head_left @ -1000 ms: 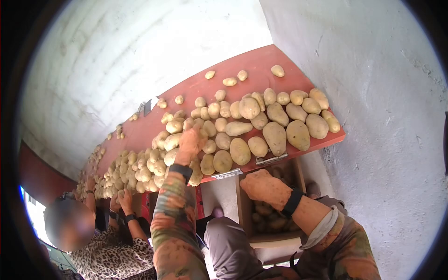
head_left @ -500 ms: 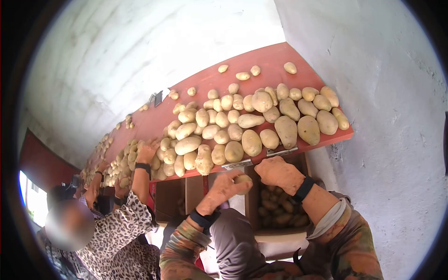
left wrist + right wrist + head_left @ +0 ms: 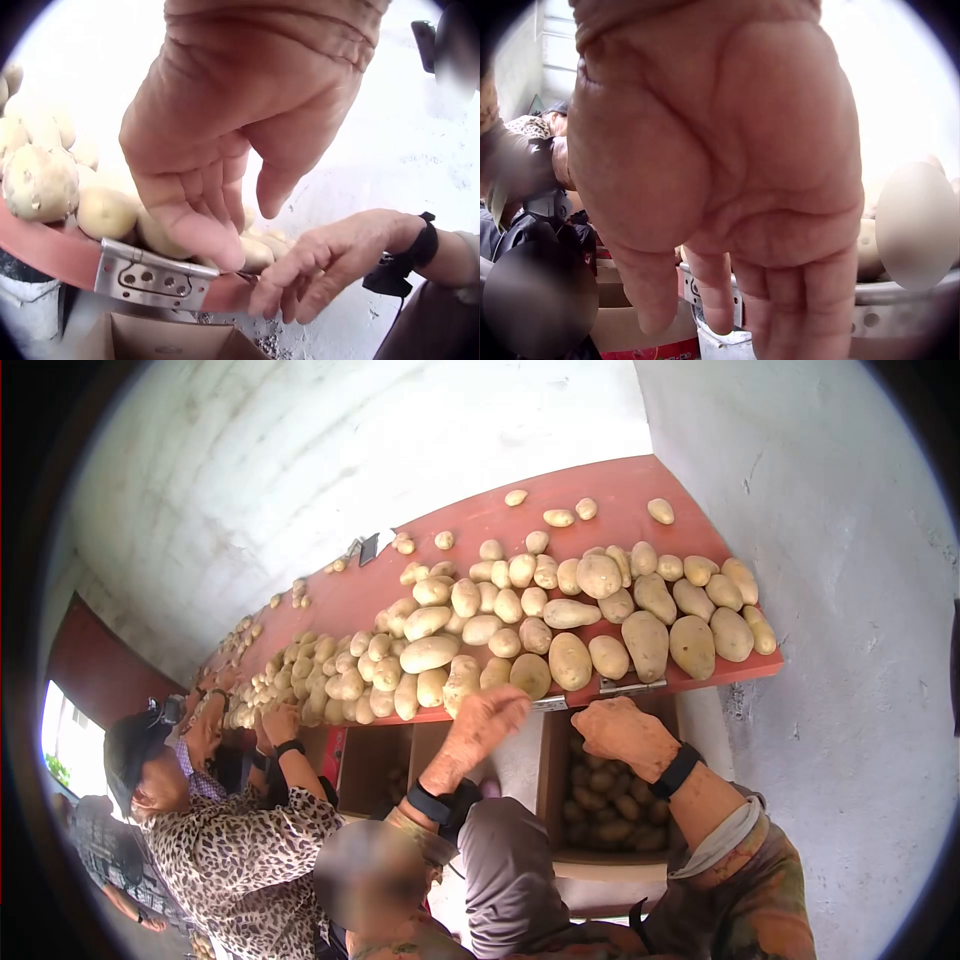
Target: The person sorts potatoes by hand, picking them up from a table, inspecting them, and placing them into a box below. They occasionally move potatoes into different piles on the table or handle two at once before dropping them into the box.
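My left hand (image 3: 482, 730) is at the front edge of the red table (image 3: 625, 495), beside the potatoes (image 3: 569, 662). In the left wrist view that hand (image 3: 247, 105) has loosely bent fingers, the thumb apart, and holds nothing. My right hand (image 3: 628, 738) hangs just off the table edge, above a cardboard box (image 3: 548, 790) with many potatoes inside. Seen in the right wrist view, the right palm (image 3: 720, 165) is bare and its fingers point down, relaxed. A metal hinge (image 3: 154, 281) lies on the table edge near the left hand.
Potatoes spread leftward along the table, with a few small ones (image 3: 660, 511) toward the back. A second box (image 3: 375, 760) stands under the table at left. People in patterned clothes (image 3: 235, 840) work alongside at left. A grey wall (image 3: 850, 660) rises at right.
The left hand went from the potatoes on the table to near the right hand with a potato, and is now empty and back at the table edge. The right hand stays over the box.
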The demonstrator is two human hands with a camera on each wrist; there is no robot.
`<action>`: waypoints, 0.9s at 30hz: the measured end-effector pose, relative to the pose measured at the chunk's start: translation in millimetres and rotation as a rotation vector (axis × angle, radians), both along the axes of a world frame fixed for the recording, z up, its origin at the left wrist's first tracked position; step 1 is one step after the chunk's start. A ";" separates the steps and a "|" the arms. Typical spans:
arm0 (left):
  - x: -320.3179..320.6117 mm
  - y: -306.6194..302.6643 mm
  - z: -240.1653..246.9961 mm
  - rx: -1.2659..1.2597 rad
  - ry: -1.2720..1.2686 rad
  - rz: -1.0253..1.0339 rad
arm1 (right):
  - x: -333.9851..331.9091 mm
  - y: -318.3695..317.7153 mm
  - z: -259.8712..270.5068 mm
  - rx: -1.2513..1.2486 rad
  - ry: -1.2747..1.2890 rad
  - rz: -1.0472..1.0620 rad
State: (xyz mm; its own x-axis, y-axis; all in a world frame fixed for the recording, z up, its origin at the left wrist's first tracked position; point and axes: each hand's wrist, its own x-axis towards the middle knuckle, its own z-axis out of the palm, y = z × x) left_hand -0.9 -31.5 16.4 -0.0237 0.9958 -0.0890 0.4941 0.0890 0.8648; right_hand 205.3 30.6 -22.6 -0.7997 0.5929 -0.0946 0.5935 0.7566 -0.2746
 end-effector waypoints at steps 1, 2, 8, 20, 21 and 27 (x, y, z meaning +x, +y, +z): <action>-6.6 5.2 0.1 -0.001 -0.002 -0.002 | 0.4 0.0 -1.3 -0.001 -0.002 -0.002; -15.3 11.0 -1.1 0.012 -0.080 0.079 | 0.4 -0.3 -2.7 0.019 0.016 0.007; -68.7 50.5 -14.8 0.229 0.154 0.314 | -5.9 -1.4 4.4 -0.004 -0.082 -0.010; -125.9 153.4 -29.2 0.410 0.798 0.215 | -8.5 -5.3 -5.1 0.032 -0.043 0.020; -127.1 161.1 -28.6 0.404 0.846 0.185 | -9.3 -5.5 -4.8 0.034 -0.029 0.020; -110.0 188.4 -21.7 0.255 0.926 0.214 | -5.7 -8.4 -4.9 0.063 0.032 0.001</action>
